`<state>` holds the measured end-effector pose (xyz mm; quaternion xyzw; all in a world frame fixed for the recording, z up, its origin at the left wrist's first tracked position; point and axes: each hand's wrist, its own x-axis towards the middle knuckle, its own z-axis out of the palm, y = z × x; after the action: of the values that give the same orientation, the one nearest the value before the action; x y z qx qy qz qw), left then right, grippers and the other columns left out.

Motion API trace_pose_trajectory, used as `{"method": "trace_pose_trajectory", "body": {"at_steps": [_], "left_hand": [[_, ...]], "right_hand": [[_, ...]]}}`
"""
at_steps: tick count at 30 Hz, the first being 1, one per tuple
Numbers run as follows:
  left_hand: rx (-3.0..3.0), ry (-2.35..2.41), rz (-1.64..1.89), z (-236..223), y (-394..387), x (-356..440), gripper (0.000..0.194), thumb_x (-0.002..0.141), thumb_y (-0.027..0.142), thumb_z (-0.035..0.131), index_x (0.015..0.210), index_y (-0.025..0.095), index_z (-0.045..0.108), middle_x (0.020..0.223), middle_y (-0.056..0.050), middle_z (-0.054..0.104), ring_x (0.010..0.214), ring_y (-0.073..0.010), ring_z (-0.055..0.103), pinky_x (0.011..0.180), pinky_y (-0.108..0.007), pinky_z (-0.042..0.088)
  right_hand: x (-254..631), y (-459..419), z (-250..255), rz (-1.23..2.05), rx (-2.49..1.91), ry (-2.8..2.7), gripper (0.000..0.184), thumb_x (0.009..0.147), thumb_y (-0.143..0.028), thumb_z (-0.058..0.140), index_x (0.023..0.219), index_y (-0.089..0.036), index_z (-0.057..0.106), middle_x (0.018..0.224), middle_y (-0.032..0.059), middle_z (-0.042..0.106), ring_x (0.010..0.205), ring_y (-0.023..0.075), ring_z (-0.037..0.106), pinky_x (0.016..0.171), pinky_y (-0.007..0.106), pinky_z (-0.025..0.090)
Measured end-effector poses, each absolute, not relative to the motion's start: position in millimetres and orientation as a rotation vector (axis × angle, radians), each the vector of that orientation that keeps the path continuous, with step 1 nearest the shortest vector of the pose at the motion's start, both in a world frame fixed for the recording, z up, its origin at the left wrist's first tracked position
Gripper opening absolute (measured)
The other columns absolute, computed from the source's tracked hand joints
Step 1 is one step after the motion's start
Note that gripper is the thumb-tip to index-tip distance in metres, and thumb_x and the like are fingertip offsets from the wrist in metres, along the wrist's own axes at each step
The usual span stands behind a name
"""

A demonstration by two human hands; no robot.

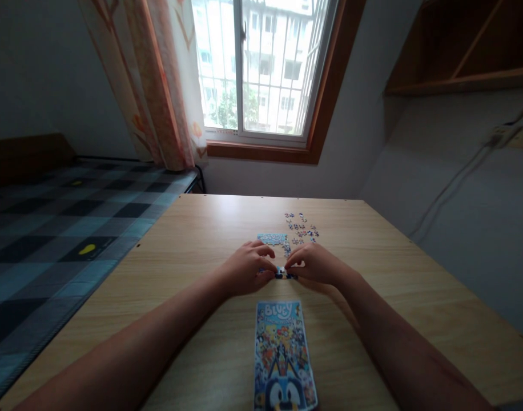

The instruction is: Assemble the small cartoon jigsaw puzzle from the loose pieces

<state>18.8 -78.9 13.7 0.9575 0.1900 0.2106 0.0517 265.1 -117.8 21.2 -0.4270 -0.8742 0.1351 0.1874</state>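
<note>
My left hand (249, 267) rests on the table, its thumb and fingers closed on the left edge of some joined jigsaw pieces (281, 273). From the other side, my right hand (317, 263) pinches at the right end of the same pieces, with its fingertips close to those of the left. Just beyond the hands, a light-blue assembled strip of the puzzle (272, 238) carries lettering, and a joined edge of pieces runs down its right side. The fingers partly hide the lower row.
Several loose jigsaw pieces (302, 228) lie scattered behind my right hand. A colourful Bluey picture box (284, 354) lies between my forearms on the wooden table (193, 240). A bed (90, 228) stands to the left, and a window (265, 68) is ahead.
</note>
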Motion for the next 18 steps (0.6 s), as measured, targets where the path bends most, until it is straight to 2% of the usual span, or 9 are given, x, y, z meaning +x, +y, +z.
{"method": "trace_pose_trajectory", "body": {"at_steps": [9, 18], "left_hand": [[2.884, 0.564, 0.699, 14.1, -78.7, 18.9, 0.015, 0.086, 0.027, 0.068, 0.090, 0.035, 0.080, 0.108, -0.001, 0.072, 0.097, -0.0211, 0.062, 0.089, -0.041, 0.050], [2.898, 0.582, 0.680, 13.4, -78.7, 18.5, 0.019, 0.087, 0.026, 0.067, 0.094, 0.037, 0.080, 0.111, -0.001, 0.072, 0.100, -0.0219, 0.063, 0.091, -0.043, 0.050]], "right_hand": [[265.2, -117.4, 17.2, 0.364, -1.156, -2.432, 0.018, 0.084, -0.015, 0.072, 0.087, -0.030, 0.082, 0.093, 0.0004, 0.078, 0.087, 0.0168, 0.069, 0.082, 0.031, 0.052], [264.3, -118.5, 17.5, 0.413, -1.188, -2.377, 0.015, 0.084, -0.018, 0.071, 0.085, -0.028, 0.082, 0.098, 0.0028, 0.075, 0.088, 0.0170, 0.068, 0.084, 0.032, 0.052]]}}
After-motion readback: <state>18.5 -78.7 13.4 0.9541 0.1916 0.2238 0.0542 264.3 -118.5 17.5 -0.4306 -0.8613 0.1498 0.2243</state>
